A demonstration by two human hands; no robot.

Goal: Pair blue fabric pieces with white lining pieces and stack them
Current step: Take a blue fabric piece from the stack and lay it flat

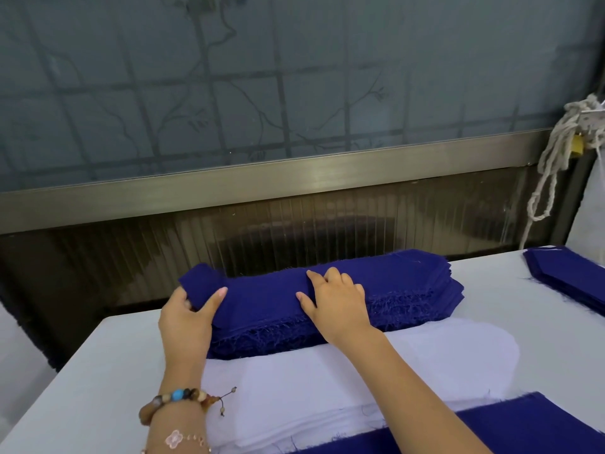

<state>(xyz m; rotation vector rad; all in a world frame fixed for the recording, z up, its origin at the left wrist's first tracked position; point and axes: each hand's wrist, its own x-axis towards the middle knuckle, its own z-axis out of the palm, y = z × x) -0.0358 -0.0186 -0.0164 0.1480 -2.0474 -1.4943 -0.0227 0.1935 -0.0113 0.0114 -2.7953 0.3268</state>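
A thick stack of blue fabric pieces (402, 283) lies across the far side of the table, its frayed edges facing me. My left hand (188, 317) pinches the left end of the top blue piece, which is lifted and curled back over the thumb. Fingers spread, my right hand (337, 301) presses flat on the middle of the stack. In front of the blue stack lies a stack of white lining pieces (327, 385) with rounded ends. At the bottom right edge lies another blue piece (530, 427).
A second blue stack (576, 276) sits at the far right of the white table (82, 371). Behind the table runs a metal window frame (294, 181) with frosted glass. A knotted white rope (563, 149) hangs at the right.
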